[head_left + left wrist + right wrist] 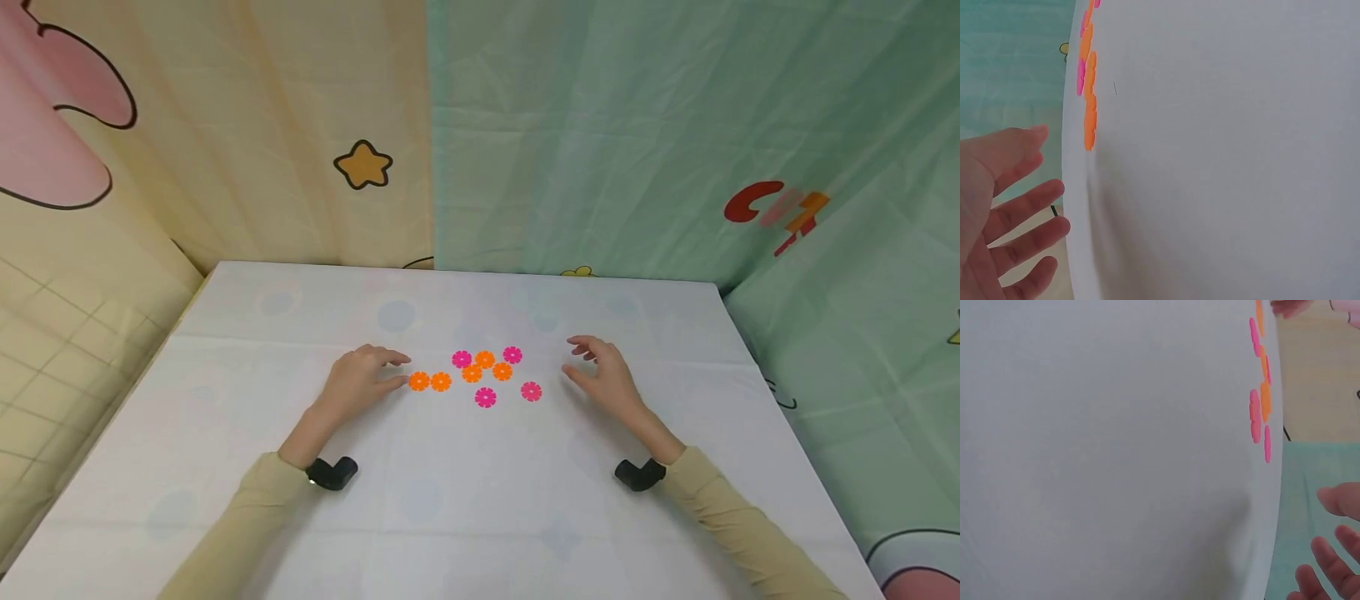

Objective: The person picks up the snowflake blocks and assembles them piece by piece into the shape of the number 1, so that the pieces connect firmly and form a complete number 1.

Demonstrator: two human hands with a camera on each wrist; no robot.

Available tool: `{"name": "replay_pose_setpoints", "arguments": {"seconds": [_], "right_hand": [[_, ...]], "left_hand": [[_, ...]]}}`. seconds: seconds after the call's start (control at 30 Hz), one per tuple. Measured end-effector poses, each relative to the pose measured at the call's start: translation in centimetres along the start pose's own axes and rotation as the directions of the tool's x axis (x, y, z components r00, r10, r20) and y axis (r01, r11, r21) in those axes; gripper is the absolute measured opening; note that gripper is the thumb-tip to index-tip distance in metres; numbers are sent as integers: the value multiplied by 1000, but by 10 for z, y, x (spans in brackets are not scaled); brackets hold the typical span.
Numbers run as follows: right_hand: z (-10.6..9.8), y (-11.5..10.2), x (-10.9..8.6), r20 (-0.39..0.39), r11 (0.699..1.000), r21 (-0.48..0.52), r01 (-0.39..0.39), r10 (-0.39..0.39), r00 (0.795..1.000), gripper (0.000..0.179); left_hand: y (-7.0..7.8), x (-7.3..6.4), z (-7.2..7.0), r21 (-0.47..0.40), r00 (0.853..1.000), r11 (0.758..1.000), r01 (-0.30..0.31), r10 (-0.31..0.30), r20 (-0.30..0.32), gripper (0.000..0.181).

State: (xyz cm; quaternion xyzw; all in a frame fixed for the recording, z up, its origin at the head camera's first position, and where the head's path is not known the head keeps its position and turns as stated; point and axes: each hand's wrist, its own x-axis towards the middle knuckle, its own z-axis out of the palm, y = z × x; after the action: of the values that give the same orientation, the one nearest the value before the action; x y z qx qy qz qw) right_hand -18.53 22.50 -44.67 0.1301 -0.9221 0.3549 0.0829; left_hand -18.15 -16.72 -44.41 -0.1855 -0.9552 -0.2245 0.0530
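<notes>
five flat, round orange discs with notched rims [438, 383] and four flat, round pink discs with notched rims [482, 393] lie on the white table with faint pale-blue spots [465, 500], nearer its far edge than the near one and roughly midway between its left and right edges. the table's near corners are cut off by the bottom of the head view. the left hand [358, 382] is released, fingers loosely bent and apart, on the side of the discs toward the table's left edge. from the head its thumb tip seems to meet the outermost orange disc, but the left wrist view shows a gap. the right hand [604, 379] is also released, thumb and fingers spread, toward the table's right edge, well apart from the nearest pink disc. both wrist views catch the discs almost edge-on, so their notches are hard to read and several overlap; the right one crops its own hand to the thumb and some fingers. the red and orange lettering [776, 212] on the mint-green curtain [637, 125] is too folded to make out.
</notes>
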Motion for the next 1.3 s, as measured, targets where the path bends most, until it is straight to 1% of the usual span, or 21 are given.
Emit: {"name": "replay_pose_setpoints", "arguments": {"seconds": [0.13, 0.3, 0.5, 0.73, 0.97, 1.07, 1.13, 1.3], "right_hand": [[5, -4, 1, 40, 999, 29, -33, 31, 999, 45], [11, -9, 2, 81, 995, 51, -84, 80, 994, 46], [20, -12, 2, 118, 992, 65, -112, 104, 987, 45], [23, -15, 2, 176, 986, 71, -150, 136, 975, 42], [23, -19, 2, 244, 981, 78, -175, 151, 958, 44], [24, -19, 3, 270, 980, 82, -180, 152, 951, 45], [25, -18, 4, 285, 981, 85, -173, 143, 948, 45], [29, -15, 4, 309, 980, 74, -183, 152, 939, 43]], "left_hand": [[4, 3, 1, -48, 998, 997, 55, -53, 47, 29], [8, 7, 1, -106, 988, 987, 121, -109, 110, 29], [9, 9, 3, -140, 981, 979, 147, -126, 151, 33], [10, 12, 6, -173, 970, 967, 185, -151, 189, 39], [10, 18, 6, -187, 966, 963, 193, -153, 211, 37], [10, 21, 7, -188, 959, 960, 208, -163, 231, 34], [10, 23, 8, -186, 952, 956, 228, -179, 248, 33], [12, 27, 10, -171, 929, 942, 289, -232, 288, 32]]}}
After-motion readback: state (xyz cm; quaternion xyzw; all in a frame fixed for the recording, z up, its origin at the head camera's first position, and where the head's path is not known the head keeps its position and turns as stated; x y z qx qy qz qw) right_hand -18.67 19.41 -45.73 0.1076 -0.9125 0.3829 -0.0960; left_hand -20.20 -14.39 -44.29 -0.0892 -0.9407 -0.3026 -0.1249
